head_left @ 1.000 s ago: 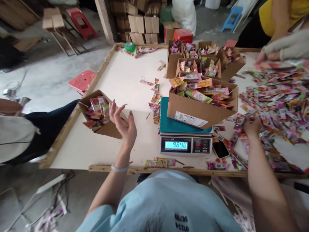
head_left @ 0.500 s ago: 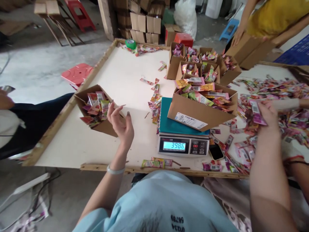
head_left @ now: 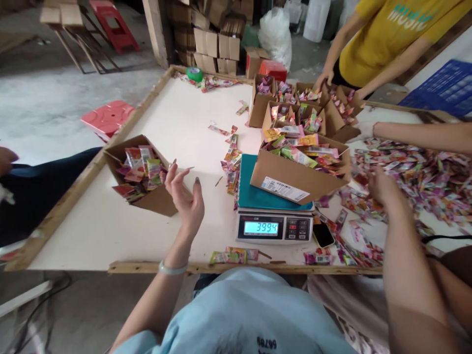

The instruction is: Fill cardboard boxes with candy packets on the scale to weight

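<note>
On the table [head_left: 177, 123] in front of you, your left hand [head_left: 185, 194] hangs empty, fingers spread wide, just beside a tilted box [head_left: 142, 174] of bright packets. Your right hand [head_left: 381, 187] reaches into the loose pile of packets [head_left: 416, 172] on your right; whether it grips any cannot be told. Between your hands, a fuller box [head_left: 295, 174] sits on the scale [head_left: 275, 223], whose display is lit.

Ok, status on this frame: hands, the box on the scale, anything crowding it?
Left hand open, raised beside side box. Right hand down in loose sachets, grip hidden. Box on scale heaped full. Phone lies beside scale.
</note>
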`<state>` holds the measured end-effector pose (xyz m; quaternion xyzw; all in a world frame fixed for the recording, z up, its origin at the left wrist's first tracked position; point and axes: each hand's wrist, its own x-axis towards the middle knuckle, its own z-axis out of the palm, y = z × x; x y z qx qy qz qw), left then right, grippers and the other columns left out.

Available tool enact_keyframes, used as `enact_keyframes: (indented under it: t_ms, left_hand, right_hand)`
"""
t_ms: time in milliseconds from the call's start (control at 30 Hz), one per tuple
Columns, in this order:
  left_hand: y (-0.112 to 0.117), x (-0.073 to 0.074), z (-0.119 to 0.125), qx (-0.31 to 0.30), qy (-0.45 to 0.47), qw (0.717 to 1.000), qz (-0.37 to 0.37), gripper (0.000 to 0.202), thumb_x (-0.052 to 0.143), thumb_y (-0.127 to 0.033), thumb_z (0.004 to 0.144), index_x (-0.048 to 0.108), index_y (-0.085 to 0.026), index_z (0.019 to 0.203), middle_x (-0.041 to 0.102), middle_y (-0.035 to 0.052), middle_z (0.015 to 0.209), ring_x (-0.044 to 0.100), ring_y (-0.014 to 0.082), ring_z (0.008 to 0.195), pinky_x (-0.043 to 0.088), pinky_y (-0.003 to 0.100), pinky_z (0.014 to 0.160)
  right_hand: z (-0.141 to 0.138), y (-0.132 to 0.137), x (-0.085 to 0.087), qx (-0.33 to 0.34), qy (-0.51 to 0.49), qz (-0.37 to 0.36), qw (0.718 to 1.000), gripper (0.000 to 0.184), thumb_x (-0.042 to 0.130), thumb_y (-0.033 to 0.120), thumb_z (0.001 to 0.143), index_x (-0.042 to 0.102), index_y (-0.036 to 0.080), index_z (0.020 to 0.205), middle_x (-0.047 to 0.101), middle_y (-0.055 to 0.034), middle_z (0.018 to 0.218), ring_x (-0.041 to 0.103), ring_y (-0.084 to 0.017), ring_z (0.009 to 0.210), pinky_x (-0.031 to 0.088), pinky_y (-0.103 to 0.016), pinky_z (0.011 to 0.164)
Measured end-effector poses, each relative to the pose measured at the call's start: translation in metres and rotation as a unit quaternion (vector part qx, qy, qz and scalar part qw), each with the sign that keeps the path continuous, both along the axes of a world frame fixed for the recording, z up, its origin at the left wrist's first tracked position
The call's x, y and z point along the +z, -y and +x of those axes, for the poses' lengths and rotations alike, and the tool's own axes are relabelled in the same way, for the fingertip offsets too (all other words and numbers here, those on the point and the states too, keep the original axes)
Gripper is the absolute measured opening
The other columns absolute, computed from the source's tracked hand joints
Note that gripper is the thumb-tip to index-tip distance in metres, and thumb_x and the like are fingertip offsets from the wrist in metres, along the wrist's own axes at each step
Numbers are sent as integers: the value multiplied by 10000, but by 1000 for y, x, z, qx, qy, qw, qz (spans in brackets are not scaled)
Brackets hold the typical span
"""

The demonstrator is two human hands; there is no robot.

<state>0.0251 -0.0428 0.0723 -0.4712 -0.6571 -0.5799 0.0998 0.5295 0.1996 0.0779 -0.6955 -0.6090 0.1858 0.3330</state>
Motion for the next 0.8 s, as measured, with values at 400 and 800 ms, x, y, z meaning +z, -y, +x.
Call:
enact_keyframes:
  t_ms: [400, 800]
  left_hand:
    - [-69, -34, 39, -209, 106, 964, -130, 631, 644, -567, 950, 523, -236, 1473, 578, 183, 1517, 517, 340, 1471, 396, 570, 1249]
    - [-34, -97, 49, -286, 486, 798, -214, 846, 847, -712, 704, 674, -242, 1386, 639, 157, 1508, 623, 386, 1370, 490, 548, 1179]
  right_hand:
    - [-152, 0, 136, 406, -109, 220, 880, 763, 508, 736, 1061, 308, 249, 1614, 657, -126, 1139, 673, -211, 805, 604, -320, 702]
    - [-157, -19, 109, 458, 99, -110, 876, 926, 471, 944, 835, 758, 152, 1220, 698, -169, 1243, 643, -427, 1193, 553, -544, 1080]
